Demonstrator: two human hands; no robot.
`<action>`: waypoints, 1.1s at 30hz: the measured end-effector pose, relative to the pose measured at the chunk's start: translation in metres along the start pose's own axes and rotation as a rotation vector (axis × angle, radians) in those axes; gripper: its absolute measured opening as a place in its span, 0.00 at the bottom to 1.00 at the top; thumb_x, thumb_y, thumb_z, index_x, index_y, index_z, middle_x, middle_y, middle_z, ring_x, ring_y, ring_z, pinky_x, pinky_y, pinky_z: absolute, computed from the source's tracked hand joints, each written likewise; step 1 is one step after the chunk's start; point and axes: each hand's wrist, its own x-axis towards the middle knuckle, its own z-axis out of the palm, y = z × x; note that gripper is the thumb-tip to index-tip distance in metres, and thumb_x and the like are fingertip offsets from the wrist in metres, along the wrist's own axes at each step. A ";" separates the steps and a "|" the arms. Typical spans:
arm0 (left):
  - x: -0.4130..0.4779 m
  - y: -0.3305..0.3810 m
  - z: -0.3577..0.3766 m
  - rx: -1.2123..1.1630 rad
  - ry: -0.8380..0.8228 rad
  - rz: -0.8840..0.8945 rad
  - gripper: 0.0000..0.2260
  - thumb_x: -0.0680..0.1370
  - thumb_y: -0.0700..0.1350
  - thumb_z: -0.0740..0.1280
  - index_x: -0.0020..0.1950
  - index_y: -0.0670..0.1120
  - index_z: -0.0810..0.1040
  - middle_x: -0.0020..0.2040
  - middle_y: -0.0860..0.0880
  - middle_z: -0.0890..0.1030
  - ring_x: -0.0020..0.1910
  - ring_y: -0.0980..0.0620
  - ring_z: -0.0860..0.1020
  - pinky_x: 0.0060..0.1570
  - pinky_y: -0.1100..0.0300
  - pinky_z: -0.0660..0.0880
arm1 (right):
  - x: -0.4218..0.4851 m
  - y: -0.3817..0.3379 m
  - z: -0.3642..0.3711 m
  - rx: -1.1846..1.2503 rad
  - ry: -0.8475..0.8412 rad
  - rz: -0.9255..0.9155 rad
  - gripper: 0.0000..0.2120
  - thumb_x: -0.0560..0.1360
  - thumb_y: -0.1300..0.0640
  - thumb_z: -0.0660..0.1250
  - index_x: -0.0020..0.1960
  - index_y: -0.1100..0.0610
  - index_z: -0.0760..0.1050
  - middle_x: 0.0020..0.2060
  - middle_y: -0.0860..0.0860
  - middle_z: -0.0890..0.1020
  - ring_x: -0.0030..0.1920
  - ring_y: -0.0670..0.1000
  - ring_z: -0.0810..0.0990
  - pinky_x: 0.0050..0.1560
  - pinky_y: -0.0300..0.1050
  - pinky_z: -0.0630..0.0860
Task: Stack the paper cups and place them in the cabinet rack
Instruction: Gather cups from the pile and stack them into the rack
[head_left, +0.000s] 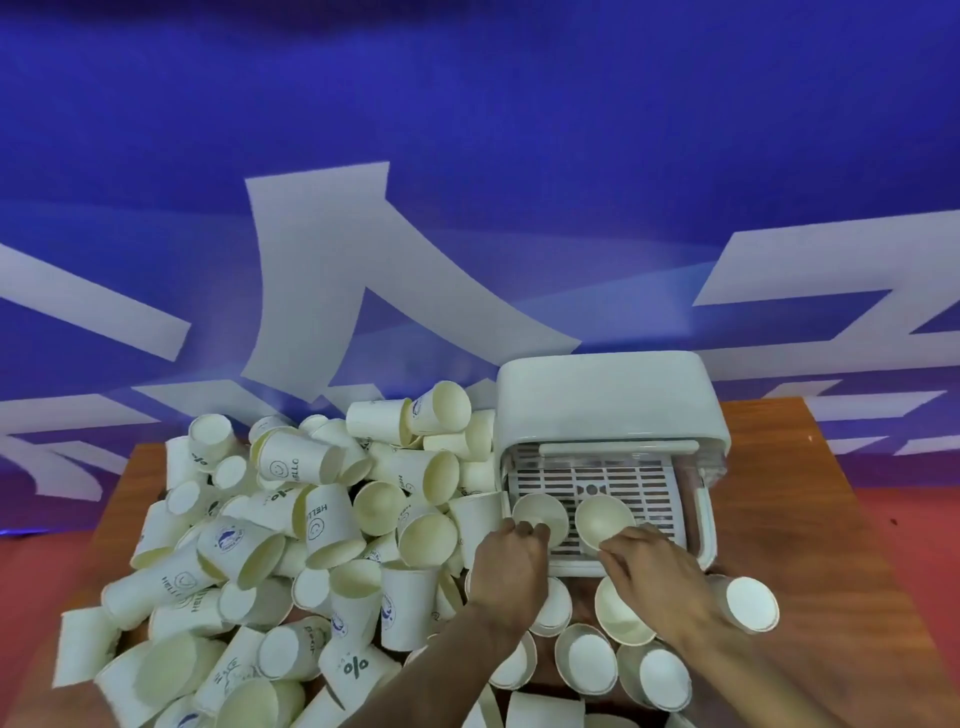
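While both forearms reach in from the bottom edge, their elbows are cut off by the frame. The left hand (506, 564) has its grip closed on the near rim of one cup (541, 517), and the right hand (655, 569) has its grip closed on the rim of a second cup (604, 521). Both cups sit mouth-up, side by side, on the slotted tray (597, 480) of a white cabinet (605, 402) at the back right of a wooden desk (841, 597). The hands hide the near rims of both cups and the tray's front edge. The cabinet's hood covers the back of the tray.

A large heap of paper cups (311, 519) fills the left half of the desk, lying every way. Many are buried or cut off at the bottom edge. More loose cups (587, 657) lie under and beside the wrists, partly hidden.

Readable print on the heap: "HELLO" with a smiley face on several cups, a "%" mark on one near the bottom, and a round blue emblem too small to read. Behind the desk hangs a blue banner (467, 130) with big white characters, cut off and warped, not legible.
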 end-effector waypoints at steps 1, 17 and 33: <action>-0.004 -0.001 -0.003 -0.017 0.012 0.015 0.14 0.55 0.42 0.78 0.37 0.50 0.79 0.30 0.53 0.78 0.30 0.53 0.76 0.23 0.62 0.70 | 0.000 -0.001 -0.001 -0.029 -0.012 0.008 0.14 0.81 0.45 0.57 0.54 0.47 0.80 0.51 0.43 0.81 0.57 0.46 0.76 0.49 0.42 0.75; -0.167 -0.178 -0.049 -0.033 0.198 -0.138 0.05 0.72 0.47 0.65 0.36 0.50 0.73 0.31 0.53 0.74 0.28 0.52 0.74 0.24 0.60 0.68 | 0.013 -0.159 -0.001 -0.122 0.015 -0.372 0.08 0.74 0.48 0.61 0.45 0.44 0.79 0.39 0.41 0.81 0.34 0.43 0.80 0.28 0.44 0.74; -0.121 -0.228 -0.048 0.041 0.170 -0.222 0.22 0.63 0.53 0.76 0.50 0.47 0.74 0.37 0.50 0.76 0.30 0.49 0.74 0.24 0.58 0.61 | 0.014 -0.251 0.016 -0.240 -0.194 -0.255 0.26 0.74 0.38 0.60 0.69 0.46 0.67 0.57 0.43 0.75 0.54 0.47 0.79 0.42 0.46 0.74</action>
